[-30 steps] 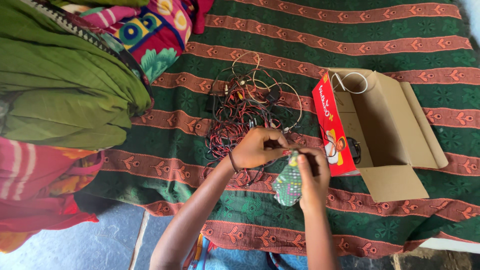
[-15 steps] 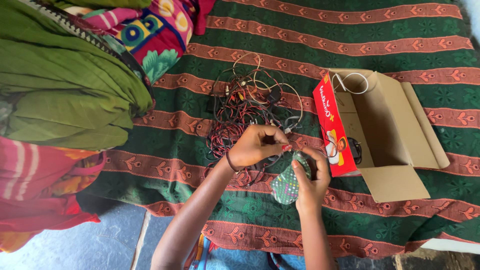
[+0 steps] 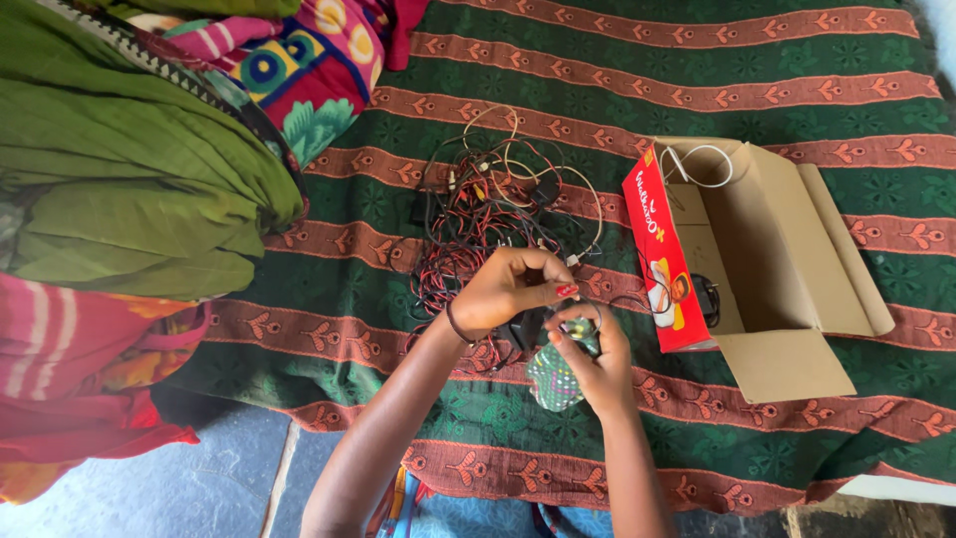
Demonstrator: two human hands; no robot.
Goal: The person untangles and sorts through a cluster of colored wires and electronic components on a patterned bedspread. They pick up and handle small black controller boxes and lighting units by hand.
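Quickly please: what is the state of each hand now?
Left hand: closed on a black adapter.
Right hand: closed on a small green patterned pouch.

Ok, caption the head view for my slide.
Left hand and right hand work a small green patterned fabric pouch beside tangled red-and-black wires and an open cardboard box.

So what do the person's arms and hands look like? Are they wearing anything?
Both arms are bare, with no sleeves showing. The left hand has a thin dark bangle around its wrist and bright red polish on a fingernail. The right hand has no ring, watch or bangle that can be seen. No gloves on either hand.
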